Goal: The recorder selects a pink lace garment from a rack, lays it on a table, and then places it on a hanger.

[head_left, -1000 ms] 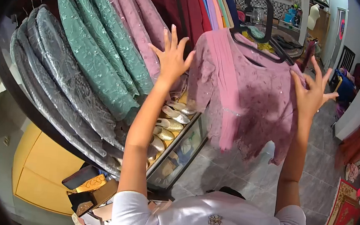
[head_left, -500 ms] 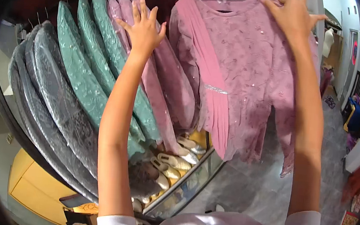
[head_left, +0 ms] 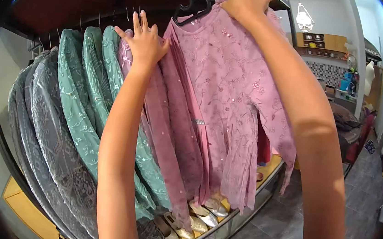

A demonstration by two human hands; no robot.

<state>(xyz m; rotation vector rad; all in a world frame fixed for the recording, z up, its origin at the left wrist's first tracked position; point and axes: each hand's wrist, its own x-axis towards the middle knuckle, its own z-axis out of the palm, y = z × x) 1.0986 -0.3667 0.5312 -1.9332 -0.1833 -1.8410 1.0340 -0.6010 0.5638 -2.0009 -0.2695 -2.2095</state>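
Observation:
My left hand [head_left: 145, 43] has its fingers spread against the tops of hanging pink sheer garments [head_left: 163, 121]. My right hand [head_left: 246, 5] is raised at the shoulder of a pink embroidered blouse [head_left: 218, 76], pinching it near the top. The blouse hangs from a black hanger [head_left: 193, 6], with a plain pink draped strip partly visible behind its front. Left of my left arm hang several sage green embroidered garments [head_left: 77, 85] and several gray lace garments [head_left: 46, 115], on hangers.
Silver and gold shoes [head_left: 200, 221] stand on a yellow shelf below the clothes, inside a dark rack frame [head_left: 2, 78]. To the right are a gray tiled floor [head_left: 264, 228], a kitchen area with wall shelves [head_left: 321, 42], a white mannequin [head_left: 368, 76] and piled items.
The pink blouse has been raised and moved leftward, in among the hanging garments. My right hand rose with it, and my left hand moved left along the row. The view now shows more of the rack's top.

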